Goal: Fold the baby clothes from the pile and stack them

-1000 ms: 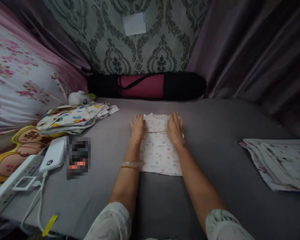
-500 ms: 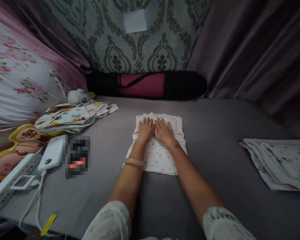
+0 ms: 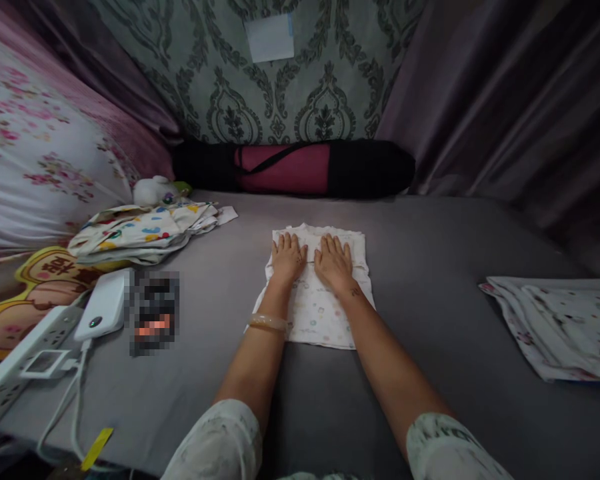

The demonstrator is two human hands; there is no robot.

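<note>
A small white garment with a pale pastel print (image 3: 323, 317) lies folded on the grey bed sheet (image 3: 420, 267) in front of me. Its upper part is turned over, leaving a crosswise edge near my fingers. My left hand (image 3: 288, 259) rests flat on the garment's upper left, fingers stretched out. On the upper right, my right hand (image 3: 333, 261) lies flat too, with its fingers spread. A narrow strip of cloth shows between the two hands. Neither hand grips the cloth. A pale bangle (image 3: 268, 323) circles my left wrist.
Folded patterned clothes (image 3: 140, 230) lie at the left by a white plush toy (image 3: 153, 191). Nearer are a white power bank (image 3: 105, 303), a power strip (image 3: 27, 357) and a pixelated object (image 3: 154, 313). More folded cloth (image 3: 560, 327) sits right. A black-and-red long bag (image 3: 285, 168) lines the wall.
My hands have moved apart, the left one to the left and the right one slightly right. Both stay flat on the garment, which keeps its place.
</note>
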